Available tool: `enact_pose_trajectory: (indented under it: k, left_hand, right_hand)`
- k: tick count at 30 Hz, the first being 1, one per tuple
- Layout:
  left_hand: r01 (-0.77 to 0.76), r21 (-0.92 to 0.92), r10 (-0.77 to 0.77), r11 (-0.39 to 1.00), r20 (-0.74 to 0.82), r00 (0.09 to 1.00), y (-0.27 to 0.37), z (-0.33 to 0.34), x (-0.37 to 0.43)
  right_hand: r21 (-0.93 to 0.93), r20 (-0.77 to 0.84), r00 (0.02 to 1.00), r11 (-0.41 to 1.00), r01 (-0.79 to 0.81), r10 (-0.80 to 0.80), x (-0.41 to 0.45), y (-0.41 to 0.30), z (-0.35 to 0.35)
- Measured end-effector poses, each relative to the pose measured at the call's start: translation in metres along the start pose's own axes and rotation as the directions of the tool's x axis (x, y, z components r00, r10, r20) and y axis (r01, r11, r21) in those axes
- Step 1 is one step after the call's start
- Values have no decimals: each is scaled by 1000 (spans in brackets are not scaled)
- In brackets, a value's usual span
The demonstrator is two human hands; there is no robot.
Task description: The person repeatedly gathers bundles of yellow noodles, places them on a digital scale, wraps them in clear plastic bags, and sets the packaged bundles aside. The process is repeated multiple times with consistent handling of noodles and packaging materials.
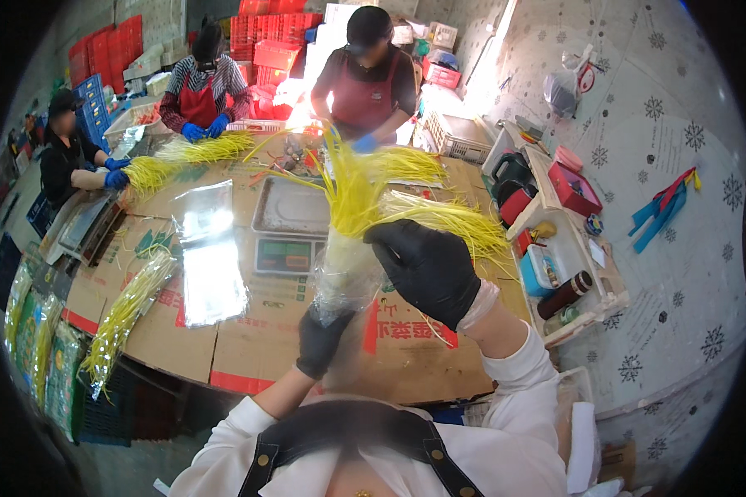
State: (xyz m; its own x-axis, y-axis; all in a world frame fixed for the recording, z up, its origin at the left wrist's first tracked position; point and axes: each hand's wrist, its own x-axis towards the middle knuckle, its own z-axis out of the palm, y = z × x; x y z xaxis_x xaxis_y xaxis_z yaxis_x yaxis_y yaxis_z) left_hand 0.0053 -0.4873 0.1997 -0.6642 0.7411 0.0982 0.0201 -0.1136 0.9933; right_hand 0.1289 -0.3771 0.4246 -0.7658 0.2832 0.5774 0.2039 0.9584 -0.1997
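Note:
A bundle of yellow chives stands upright before me, its yellow leaf ends fanned out at the top. Its pale lower part sits inside a clear plastic bag. My left hand, in a black glove, grips the bottom of the bagged bundle. At the bag's upper edge, the fingers of my black-gloved right hand are pinched together; exactly what lies between them is hidden. Behind the bundle is a digital scale with a metal pan. More loose yellow chives lie just beyond my right hand.
Flat clear bags lie left of the scale on the cardboard-covered table. A bagged chive bundle rests at the left edge. A divided shelf box holding a flask borders the right. Several co-workers handle chives across the table.

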Motion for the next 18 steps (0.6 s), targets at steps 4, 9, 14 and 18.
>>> enact_pose_trajectory:
  k: [4, 9, 14, 18]
  left_hand:
    - [-8, 25, 8, 1000, 1, 1000, -1, 1, -2]
    - [-106, 16, 106, 994, -28, 994, -7, 6, 0]
    - [-265, -34, 263, 964, -60, 963, -19, 3, 11]
    - [-225, -51, 225, 973, -18, 974, -14, -2, 21]
  right_hand:
    - [2, 96, 994, 998, -58, 58, 3, 1, -7]
    - [-84, 204, 979, 996, 0, 17, 6, 6, -20]
    - [48, 235, 972, 998, -28, 16, 13, 0, -25]
    - [265, 316, 948, 955, -130, 41, 32, 6, -16]
